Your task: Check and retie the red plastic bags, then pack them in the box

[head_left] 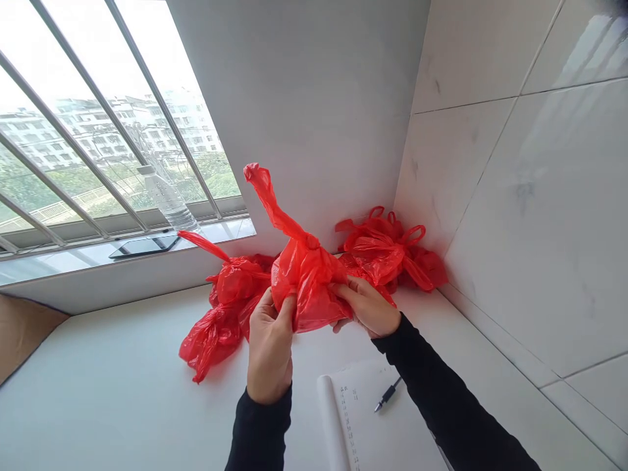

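I hold a knotted red plastic bag (304, 275) up above the white counter (108, 386). My left hand (269, 343) grips its lower left side, fingers pinched on the plastic. My right hand (366, 304) grips its right side with fingers curled into the folds. The bag's twisted tail (267, 193) sticks up and to the left. Both sleeves are black.
More red plastic bags lie behind: a pile at the left (220, 307) and a tied bunch in the corner (392, 252). An open notebook (373, 418) with a pen (387, 394) lies near me. A plastic bottle (169, 199) and a dark tablet (144, 245) rest on the window sill. Tiled wall at right.
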Demonstrator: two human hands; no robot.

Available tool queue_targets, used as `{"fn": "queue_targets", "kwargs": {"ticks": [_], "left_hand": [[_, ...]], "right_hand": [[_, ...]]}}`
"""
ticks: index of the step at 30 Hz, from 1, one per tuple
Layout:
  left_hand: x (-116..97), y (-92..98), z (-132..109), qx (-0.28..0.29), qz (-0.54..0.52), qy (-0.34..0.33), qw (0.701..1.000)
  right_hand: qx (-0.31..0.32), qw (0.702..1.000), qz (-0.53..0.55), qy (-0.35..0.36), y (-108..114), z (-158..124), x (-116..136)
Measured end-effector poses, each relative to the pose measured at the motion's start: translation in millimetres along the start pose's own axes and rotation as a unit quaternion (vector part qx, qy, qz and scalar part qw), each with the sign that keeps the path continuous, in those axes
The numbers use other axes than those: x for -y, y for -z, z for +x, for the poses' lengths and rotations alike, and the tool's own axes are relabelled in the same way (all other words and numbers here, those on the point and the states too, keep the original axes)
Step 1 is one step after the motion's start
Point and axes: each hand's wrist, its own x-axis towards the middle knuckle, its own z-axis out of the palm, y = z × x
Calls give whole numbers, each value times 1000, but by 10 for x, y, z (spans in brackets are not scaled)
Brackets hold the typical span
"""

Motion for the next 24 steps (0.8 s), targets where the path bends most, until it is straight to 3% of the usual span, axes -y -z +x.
{"fn": "queue_targets", "kwargs": {"ticks": [4,8,14,18,24], "left_hand": [[-12,-8,6,36,-14,7,999],[3,8,33,-18,-39,0,999],[-81,34,1,112,-26,50,992],[-62,37,-3,103,-6,35,994],[-62,53,19,101,-65,37,992]], "right_hand": [[5,1000,-5,21,-1,-7,6],[9,999,-3,31,-35,-28,35],[-38,999,-3,34,-30,-27,56],[-34,999,-8,28,-18,-41,77],[12,999,-3,30,-44,-100,171]]}}
